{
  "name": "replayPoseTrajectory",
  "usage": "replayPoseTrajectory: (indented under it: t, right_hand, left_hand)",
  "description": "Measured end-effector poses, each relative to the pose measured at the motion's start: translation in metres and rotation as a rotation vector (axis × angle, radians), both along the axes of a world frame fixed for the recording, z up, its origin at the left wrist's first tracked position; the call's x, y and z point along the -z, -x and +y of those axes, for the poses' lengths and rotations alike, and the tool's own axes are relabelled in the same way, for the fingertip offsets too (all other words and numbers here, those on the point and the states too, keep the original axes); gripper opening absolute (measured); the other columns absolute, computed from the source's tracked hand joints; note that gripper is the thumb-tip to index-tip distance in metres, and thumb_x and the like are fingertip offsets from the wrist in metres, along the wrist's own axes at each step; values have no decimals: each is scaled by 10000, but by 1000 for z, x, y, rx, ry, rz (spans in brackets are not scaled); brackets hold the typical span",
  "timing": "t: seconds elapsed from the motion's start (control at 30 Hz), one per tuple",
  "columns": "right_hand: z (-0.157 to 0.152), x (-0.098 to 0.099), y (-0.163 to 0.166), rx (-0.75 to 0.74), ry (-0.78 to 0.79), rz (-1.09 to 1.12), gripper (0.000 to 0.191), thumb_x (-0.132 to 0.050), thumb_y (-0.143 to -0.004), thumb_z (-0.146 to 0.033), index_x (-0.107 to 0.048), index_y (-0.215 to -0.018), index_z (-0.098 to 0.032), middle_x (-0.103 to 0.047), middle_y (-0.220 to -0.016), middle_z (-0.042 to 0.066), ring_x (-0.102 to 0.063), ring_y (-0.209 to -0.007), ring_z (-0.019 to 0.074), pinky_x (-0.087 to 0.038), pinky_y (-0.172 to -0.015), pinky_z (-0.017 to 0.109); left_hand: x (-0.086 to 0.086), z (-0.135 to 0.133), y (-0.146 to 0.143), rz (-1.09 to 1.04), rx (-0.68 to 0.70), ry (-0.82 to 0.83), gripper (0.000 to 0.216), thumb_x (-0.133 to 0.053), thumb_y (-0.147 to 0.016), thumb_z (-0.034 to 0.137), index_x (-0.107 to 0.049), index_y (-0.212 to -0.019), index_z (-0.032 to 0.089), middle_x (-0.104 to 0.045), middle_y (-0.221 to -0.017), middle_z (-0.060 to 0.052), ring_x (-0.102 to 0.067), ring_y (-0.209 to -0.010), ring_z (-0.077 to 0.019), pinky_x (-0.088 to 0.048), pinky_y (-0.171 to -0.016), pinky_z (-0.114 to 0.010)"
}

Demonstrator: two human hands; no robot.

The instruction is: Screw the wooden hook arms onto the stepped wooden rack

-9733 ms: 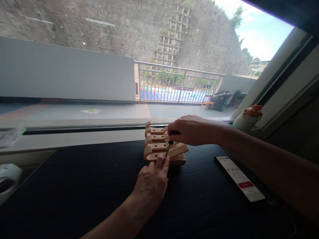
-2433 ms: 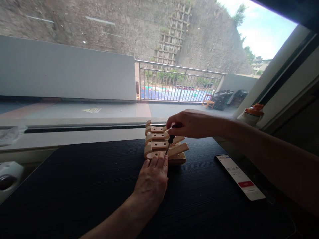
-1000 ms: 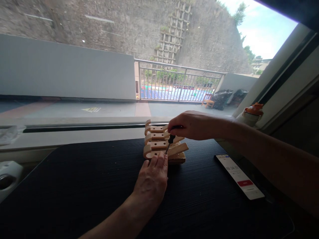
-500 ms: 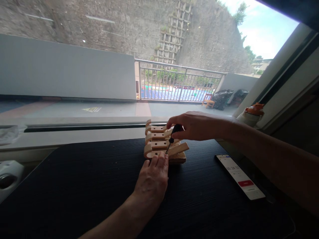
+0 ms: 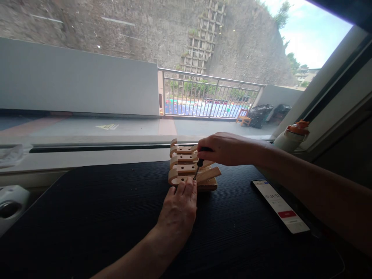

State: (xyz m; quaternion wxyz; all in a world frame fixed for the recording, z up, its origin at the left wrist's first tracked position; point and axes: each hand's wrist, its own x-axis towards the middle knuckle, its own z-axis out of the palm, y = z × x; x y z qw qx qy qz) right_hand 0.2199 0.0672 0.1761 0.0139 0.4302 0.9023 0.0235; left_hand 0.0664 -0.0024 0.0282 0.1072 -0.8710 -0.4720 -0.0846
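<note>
A wooden assembly [image 5: 186, 168] of several rounded slats on a base stands at the far edge of the black table [image 5: 87, 217]. My right hand [image 5: 225, 149] is closed round the black handle of a small screwdriver [image 5: 198, 164], whose tip rests on the nearest slat. My left hand [image 5: 178, 211] lies on the table with its fingers stretched out, the fingertips pressing against the near side of the wooden assembly.
A phone [image 5: 280, 207] with a lit screen lies to the right on the table. A white device [image 5: 10, 203] sits at the left edge. A small bottle with an orange top [image 5: 290, 135] stands on the sill by the window.
My right hand has shifted its grip on the screwdriver handle, fingers opening and closing round it. The left hand and the wooden assembly stay in place.
</note>
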Motion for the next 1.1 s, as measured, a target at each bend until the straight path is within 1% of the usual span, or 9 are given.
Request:
replayPoseTrajectory:
  t: [0.07, 0.23, 0.4, 0.5, 0.7, 0.8, 0.9, 1.0, 1.1]
  right_hand:
    - [-1, -1, -1, 2, 0, -6, 360, -367, -828, -436, -649, -922, -232, -625, -717, 27, -464, -580, 109, -269, -537, 234]
    - [1, -7, -3, -9, 27, 9, 348, -458, -780, -438, -609, -1050, -279, -628, -718, 2, -459, -555, 96, -261, -528, 229]
    - [2, -6, -1, -57, 53, 3, 317, -396, -819, -373, -660, -925, -233, -638, -705, 6, -454, -569, 97, -263, -556, 240]
    - [1, -3, 1, -36, 11, -5, 338, -380, -826, -396, -662, -901, -226, -622, -669, 8, -436, -556, 98, -255, -543, 237]
    - [-1, -2, 3, 20, -38, -29, 407, -346, -838, -447, -670, -861, -202, -623, -685, 39, -441, -563, 105, -260, -539, 240]
    - [0, -4, -1, 19, -25, -13, 374, -385, -817, -464, -662, -917, -233, -618, -680, 22, -452, -554, 101, -260, -526, 236]
    - [0, -6, -5, -26, 17, 18, 308, -462, -782, -420, -627, -1006, -288, -625, -713, -10, -461, -555, 89, -267, -525, 223]
    - [0, -6, -3, -76, 55, 34, 262, -460, -784, -354, -633, -970, -288, -631, -736, -24, -460, -565, 80, -278, -534, 215]
    - [0, -3, 1, -67, 44, 31, 258, -443, -792, -359, -642, -921, -258, -620, -704, -13, -448, -560, 85, -273, -530, 218]
  left_hand:
    - [-1, 0, 0, -12, -8, 8, 501, -395, -820, 201, -365, -1310, 101, -401, -1356, -139, -436, -1150, -280, -428, -880, -406]
    - [1, 1, 0, -7, 6, -13, 511, -383, -817, 171, -346, -1319, 81, -396, -1358, -153, -422, -1165, -295, -429, -877, -423]
    - [6, 1, 1, 6, 14, -35, 510, -379, -813, 135, -345, -1319, 81, -390, -1359, -157, -420, -1158, -277, -424, -878, -409]
    - [6, 0, 1, 2, 13, -29, 515, -389, -815, 144, -334, -1323, 75, -385, -1361, -154, -410, -1164, -273, -415, -890, -405]
    - [2, 0, -1, 1, -11, 3, 507, -395, -821, 165, -347, -1320, 86, -394, -1361, -143, -421, -1154, -267, -414, -891, -405]
    - [0, 0, -1, 1, -17, 8, 514, -398, -825, 177, -334, -1328, 91, -390, -1364, -144, -424, -1153, -264, -408, -900, -401]
    - [0, 0, -1, -2, -21, 5, 519, -392, -827, 172, -322, -1333, 85, -393, -1362, -146, -413, -1165, -267, -401, -911, -406]
    - [2, 0, -1, 4, -15, -1, 517, -382, -825, 160, -320, -1331, 73, -388, -1364, -148, -416, -1160, -269, -409, -901, -410]
    - [5, 0, 0, 14, -2, -16, 512, -377, -823, 150, -328, -1327, 75, -389, -1363, -147, -414, -1160, -268, -414, -892, -407]
